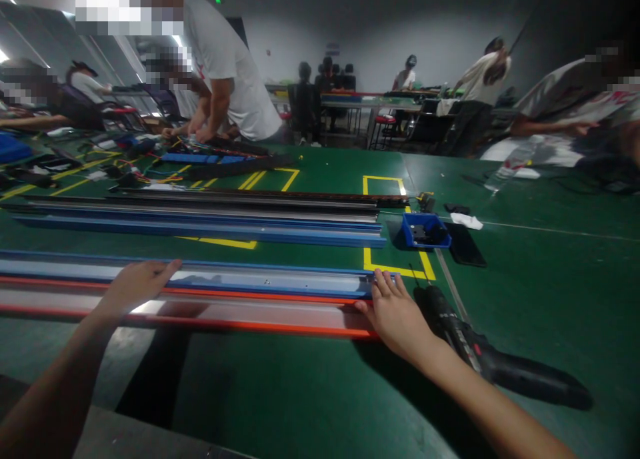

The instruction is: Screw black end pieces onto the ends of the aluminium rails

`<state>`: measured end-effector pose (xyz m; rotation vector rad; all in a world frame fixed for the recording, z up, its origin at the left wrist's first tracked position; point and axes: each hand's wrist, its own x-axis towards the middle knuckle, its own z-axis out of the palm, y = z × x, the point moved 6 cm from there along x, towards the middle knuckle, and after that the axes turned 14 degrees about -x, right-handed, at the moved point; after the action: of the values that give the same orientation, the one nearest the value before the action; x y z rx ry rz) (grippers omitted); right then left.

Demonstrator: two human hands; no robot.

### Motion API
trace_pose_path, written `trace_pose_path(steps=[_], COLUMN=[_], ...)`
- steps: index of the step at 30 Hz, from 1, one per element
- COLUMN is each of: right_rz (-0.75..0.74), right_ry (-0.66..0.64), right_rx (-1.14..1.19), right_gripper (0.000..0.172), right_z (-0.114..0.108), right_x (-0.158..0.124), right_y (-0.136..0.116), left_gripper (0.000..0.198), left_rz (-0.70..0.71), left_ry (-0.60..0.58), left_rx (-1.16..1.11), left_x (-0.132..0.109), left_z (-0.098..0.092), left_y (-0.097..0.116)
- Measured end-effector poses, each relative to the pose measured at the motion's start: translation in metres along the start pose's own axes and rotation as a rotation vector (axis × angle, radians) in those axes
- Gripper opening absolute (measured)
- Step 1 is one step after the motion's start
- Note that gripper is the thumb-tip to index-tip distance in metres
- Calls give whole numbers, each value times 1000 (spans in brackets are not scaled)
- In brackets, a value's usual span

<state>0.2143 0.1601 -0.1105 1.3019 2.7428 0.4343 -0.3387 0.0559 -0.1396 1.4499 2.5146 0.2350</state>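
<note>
Our two forearms (493, 402) enter from the lower corners of the frame, over a green tabletop (280, 392). We rest the left hand (143, 285), fingers extended, across an orange-edged rail (300, 315) and a blue-edged rail (285, 282), left of centre; whether it grips either, we cannot tell. We lay the right hand (395, 312) over the right ends of both rails, right of centre, thumb spread wide from the fingers.

A power drill (465, 342) lies just beside our right wrist, at lower right, bit towards the upper left; it occupies the space beyond the rail ends. Further up stand a blue bin (427, 239) of dark parts and, next to it, a flat black device (467, 247). More rails (250, 231) lie across the middle left, behind ours. At upper left, a co-worker (230, 79) leans over tangled cables (145, 172); at upper right, a clear bottle (513, 169) tilts.
</note>
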Motion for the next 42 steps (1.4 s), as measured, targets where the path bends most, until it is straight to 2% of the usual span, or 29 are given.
trace_pose_path(steps=[7, 15, 20, 24, 27, 29, 32, 37, 42], right_rz=[42, 103, 45, -50, -37, -3, 3, 13, 9], right_ry=[6, -3, -46, -83, -107, -55, 5, 19, 15], right_rx=[27, 37, 28, 139, 285, 275, 240, 191, 147], right_gripper=[57, 56, 58, 52, 53, 54, 60, 73, 77], right_z=[-8, -5, -2, -14, -21, -23, -12, 22, 47], right_x=[-3, -2, -6, -3, 16, 38, 80, 141, 167], right_y=[2, 2, 6, 28, 58, 78, 92, 84, 72], left_gripper=[79, 85, 76, 68, 62, 62, 62, 73, 74], left_rz=[-38, -15, -1, 6, 102, 226, 420, 521, 511], left_ry=[-4, -35, -21, 55, 124, 157, 194, 169, 56], left_rx=[91, 113, 57, 11, 30, 85, 169, 165, 152], left_x=[1, 4, 7, 2, 0, 3, 18, 61, 92], left_z=[1, 5, 8, 4, -5, -11, -20, -15, 11], left_y=[1, 1, -12, -18, -2, 18, 56, 97, 111])
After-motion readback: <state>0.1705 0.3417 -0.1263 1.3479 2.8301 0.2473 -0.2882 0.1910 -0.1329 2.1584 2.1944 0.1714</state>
